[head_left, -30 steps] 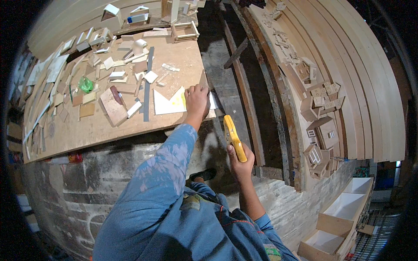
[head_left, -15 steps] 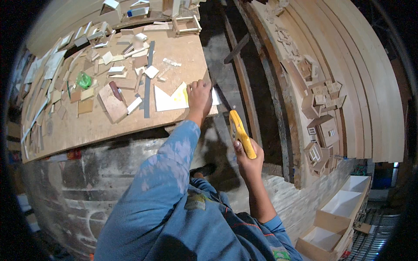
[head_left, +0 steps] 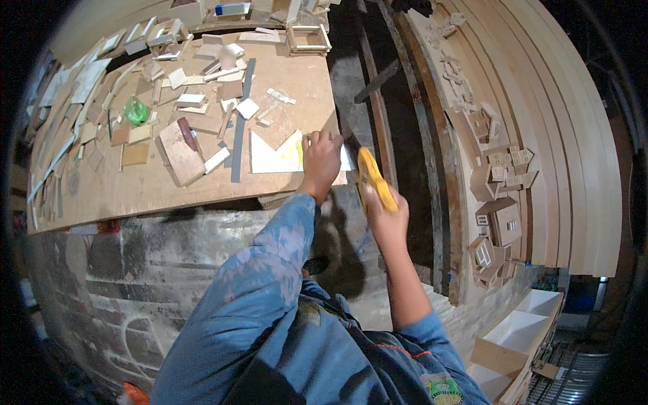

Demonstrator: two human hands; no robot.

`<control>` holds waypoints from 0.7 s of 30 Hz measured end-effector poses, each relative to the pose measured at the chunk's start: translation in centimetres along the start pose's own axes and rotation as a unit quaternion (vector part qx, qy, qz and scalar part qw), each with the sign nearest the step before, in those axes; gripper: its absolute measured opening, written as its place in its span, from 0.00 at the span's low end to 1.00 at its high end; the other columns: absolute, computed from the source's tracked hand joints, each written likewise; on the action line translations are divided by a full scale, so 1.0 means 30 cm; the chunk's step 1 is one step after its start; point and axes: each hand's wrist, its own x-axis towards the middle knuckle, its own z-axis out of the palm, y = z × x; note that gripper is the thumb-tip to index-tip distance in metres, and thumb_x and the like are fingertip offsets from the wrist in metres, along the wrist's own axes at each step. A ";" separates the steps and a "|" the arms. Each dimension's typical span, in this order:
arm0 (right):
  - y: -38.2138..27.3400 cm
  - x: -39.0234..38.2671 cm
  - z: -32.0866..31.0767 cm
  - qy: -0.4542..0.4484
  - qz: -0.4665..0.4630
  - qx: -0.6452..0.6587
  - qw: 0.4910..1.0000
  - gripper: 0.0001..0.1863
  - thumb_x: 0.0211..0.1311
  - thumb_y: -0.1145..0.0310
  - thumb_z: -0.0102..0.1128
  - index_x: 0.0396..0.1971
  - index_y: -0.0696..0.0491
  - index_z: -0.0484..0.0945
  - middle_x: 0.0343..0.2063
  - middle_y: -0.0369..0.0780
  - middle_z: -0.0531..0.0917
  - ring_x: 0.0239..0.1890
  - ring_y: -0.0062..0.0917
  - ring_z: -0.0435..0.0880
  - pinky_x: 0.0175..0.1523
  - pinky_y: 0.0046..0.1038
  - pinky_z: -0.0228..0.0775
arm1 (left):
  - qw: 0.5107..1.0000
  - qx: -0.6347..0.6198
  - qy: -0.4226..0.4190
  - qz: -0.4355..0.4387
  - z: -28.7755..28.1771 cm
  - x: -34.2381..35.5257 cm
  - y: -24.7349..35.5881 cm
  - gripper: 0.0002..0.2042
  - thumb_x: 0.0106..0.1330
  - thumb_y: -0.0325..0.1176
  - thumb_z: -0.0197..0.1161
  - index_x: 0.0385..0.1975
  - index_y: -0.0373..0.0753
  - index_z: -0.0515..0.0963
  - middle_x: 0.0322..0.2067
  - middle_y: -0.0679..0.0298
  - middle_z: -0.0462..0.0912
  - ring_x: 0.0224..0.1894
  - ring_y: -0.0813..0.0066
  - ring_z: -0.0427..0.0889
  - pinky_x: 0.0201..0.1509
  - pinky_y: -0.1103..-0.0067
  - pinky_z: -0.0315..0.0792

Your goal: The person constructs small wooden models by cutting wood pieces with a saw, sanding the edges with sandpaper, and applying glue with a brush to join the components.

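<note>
- white panel (head_left: 266, 160), notched along its far edge and marked with a yellow patch; it lies flat at the near right corner of the surface (head_left: 304, 81), its long axis running left to right, close to parallel with the near edge
- left hand (head_left: 321, 156) sits over the panel's right part, fingers bent and loosely together, knuckles up; it is the nearer hand to the panel, but i cannot tell from here whether any finger hooks beneath
- right hand (head_left: 387, 206) is closed round the handle of a yellow-handled saw (head_left: 375, 177), out past the surface's right edge, to the right of the left hand and nearer the body
- the handle leans away and a little left; the dark blade (head_left: 352, 143) points on toward the panel's right end, so saw and panel lie crosswise; whether the blade touches the panel is hidden from me
- a grey strip (head_left: 238, 155) lies just left of the panel, on the side away from the saw
</note>
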 end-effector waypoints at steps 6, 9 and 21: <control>0.001 -0.086 -0.106 -0.009 -0.007 -0.008 1.000 0.13 0.61 0.63 0.64 0.32 0.60 0.81 0.23 0.38 0.80 0.28 0.18 0.77 0.35 0.23 0.70 | 0.999 0.032 -0.027 0.009 0.011 -0.002 -0.005 0.08 0.61 0.32 0.54 0.35 0.45 0.81 0.36 0.61 0.77 0.48 0.61 0.73 0.57 0.61 0.61; 0.023 0.093 0.004 -0.021 -0.002 -0.009 1.000 0.14 0.60 0.62 0.64 0.31 0.61 0.80 0.20 0.39 0.79 0.25 0.19 0.75 0.33 0.26 0.69 | 0.999 0.004 -0.054 -0.005 -0.012 -0.006 0.020 0.08 0.61 0.32 0.54 0.35 0.45 0.81 0.36 0.61 0.77 0.48 0.60 0.73 0.57 0.60 0.61; -0.030 -0.117 -0.141 -0.015 0.027 0.021 0.999 0.17 0.62 0.59 0.63 0.30 0.61 0.78 0.20 0.39 0.77 0.25 0.20 0.74 0.33 0.28 0.68 | 0.999 0.023 -0.043 0.002 -0.004 0.007 0.001 0.07 0.60 0.31 0.56 0.36 0.44 0.79 0.39 0.60 0.75 0.48 0.60 0.72 0.54 0.63 0.62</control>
